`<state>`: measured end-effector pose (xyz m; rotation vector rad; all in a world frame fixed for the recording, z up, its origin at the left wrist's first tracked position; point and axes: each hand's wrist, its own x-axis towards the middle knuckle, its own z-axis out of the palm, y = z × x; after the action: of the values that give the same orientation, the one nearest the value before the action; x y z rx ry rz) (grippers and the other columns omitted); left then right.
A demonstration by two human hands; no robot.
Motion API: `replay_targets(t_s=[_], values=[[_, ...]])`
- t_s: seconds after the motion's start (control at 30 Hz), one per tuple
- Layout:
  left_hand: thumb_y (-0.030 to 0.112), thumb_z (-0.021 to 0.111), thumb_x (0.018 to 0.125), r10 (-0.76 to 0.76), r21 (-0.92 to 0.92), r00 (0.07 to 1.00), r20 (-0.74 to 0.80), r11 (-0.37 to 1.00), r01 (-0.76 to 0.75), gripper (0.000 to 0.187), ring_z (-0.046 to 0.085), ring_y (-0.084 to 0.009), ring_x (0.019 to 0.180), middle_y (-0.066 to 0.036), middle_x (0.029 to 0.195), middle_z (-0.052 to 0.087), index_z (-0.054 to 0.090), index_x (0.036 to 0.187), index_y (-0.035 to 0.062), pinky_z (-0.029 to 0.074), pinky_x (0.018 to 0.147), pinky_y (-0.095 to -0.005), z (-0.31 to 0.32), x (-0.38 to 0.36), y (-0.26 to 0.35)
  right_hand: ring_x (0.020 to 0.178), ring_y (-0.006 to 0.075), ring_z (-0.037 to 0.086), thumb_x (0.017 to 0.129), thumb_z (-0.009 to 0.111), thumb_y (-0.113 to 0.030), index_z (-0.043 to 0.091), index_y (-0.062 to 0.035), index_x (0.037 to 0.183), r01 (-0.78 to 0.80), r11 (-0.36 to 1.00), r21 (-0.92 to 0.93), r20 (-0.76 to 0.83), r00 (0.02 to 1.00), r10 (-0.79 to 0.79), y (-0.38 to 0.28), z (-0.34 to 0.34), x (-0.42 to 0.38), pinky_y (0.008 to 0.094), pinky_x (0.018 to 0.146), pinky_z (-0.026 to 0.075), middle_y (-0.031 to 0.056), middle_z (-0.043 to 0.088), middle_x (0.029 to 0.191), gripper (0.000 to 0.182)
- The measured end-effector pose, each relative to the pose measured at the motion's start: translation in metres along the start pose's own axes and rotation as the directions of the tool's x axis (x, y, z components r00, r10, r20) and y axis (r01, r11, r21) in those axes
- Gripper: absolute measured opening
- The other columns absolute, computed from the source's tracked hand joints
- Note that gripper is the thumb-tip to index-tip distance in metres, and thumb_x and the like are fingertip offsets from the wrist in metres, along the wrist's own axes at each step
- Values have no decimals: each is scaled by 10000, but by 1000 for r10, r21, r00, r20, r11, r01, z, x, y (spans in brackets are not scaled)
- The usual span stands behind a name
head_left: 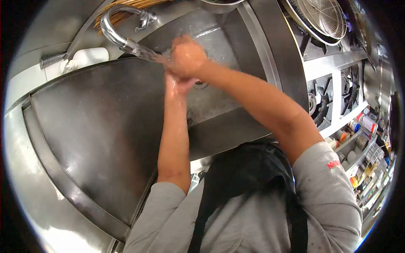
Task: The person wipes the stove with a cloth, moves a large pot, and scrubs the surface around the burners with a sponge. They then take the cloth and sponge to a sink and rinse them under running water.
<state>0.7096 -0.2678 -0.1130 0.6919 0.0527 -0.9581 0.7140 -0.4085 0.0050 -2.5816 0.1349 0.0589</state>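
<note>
Water runs from a curved metal faucet [114, 31] onto my two hands, which touch each other over a steel sink [223, 95]. My right hand [187, 55] lies on top, its fingers curled over the other hand and blurred. Beneath it is my left hand [179, 82], wet, with its wrist and heel showing and its fingers mostly hidden. The drain [201, 84] shows partly below the hands. No tool or object is visible in either hand.
A wide dark metal surface [97, 126] lies left of the sink. A white bottle [90, 57] stands behind it. To the right are gas burners [318, 101], a wire strainer [322, 17] and shelves [358, 156] with several containers.
</note>
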Motion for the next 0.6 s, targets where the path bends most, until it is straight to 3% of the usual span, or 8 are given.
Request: replay_targets(t_s=[0.03, 0.2, 0.3, 0.37, 0.43, 0.47, 0.53, 0.6], values=[[512, 498, 976, 200, 577, 978, -60, 806, -129, 505, 640, -313, 1038, -165, 1099, 651, 540, 1226, 75, 468, 968, -473, -22, 8, -15, 1034, 339, 583, 835, 635, -387, 748, -13, 806, 17, 999, 33, 26, 999, -18, -5, 12, -14, 426, 923, 514, 172, 647, 1042, 391], [283, 494, 970, -54, -190, 828, -558, 980, -64, 290, 644, -255, 987, -158, 1079, 652, 606, 1066, 33, 533, 866, -386, 100, -21, 27, 941, 363, 616, 741, 709, -256, 693, 29, 772, 97, 913, 397, -124, 991, -51, -21, 11, -88, 416, 827, 534, 184, 648, 1028, 288], [219, 506, 957, 325, 573, 872, -365, 817, -64, 285, 641, -256, 945, -139, 1056, 639, 579, 1112, -9, 528, 861, -352, 34, -29, 1, 998, 371, 622, 752, 703, -299, 685, 31, 781, 109, 895, 434, -5, 993, -118, -31, -4, -103, 424, 813, 529, 187, 654, 1076, 332], [197, 521, 973, 316, 604, 862, -396, 797, -14, 298, 627, -269, 1023, -141, 1093, 634, 562, 1175, -18, 525, 912, -360, 22, -32, -1, 1046, 367, 620, 773, 705, -360, 686, 33, 773, -92, 901, 425, 183, 983, 13, -21, -30, -82, 426, 830, 525, 201, 652, 1118, 393], [161, 532, 1002, 2, -48, 811, -584, 998, -37, 322, 597, -281, 1205, -153, 1174, 629, 537, 1268, -22, 519, 1011, -388, 21, -32, 2, 1071, 371, 623, 810, 678, -466, 694, 28, 857, -291, 888, 356, 375, 915, 150, -2, -68, -39, 436, 841, 527, 219, 644, 1170, 496], [147, 518, 1002, -4, -79, 842, -539, 996, -46, 317, 602, -283, 1202, -160, 1208, 627, 545, 1266, -26, 523, 1006, -390, 24, -35, 1, 1072, 376, 628, 837, 650, -541, 702, 22, 946, -395, 870, 295, 464, 855, 231, 14, -82, -14, 445, 843, 532, 229, 638, 1201, 576], [119, 489, 1002, -6, -144, 902, -433, 988, -62, 312, 614, -287, 1197, -174, 1277, 622, 561, 1264, -34, 530, 997, -395, 36, -39, -3, 1049, 385, 650, 861, 577, -655, 646, -8, 1187, -277, 961, -15, -14, 961, 276, 59, -45, 5, 454, 787, 559, 243, 616, 1265, 728], [107, 487, 986, 18, -131, 941, -337, 989, -66, 320, 630, -280, 1171, -160, 1266, 638, 568, 1265, -29, 531, 987, -390, 46, -43, -5, 1044, 395, 656, 862, 552, -681, 584, -23, 1288, -8, 990, -141, 140, 990, 28, 122, 18, 13, 458, 788, 564, 251, 605, 1287, 785]])
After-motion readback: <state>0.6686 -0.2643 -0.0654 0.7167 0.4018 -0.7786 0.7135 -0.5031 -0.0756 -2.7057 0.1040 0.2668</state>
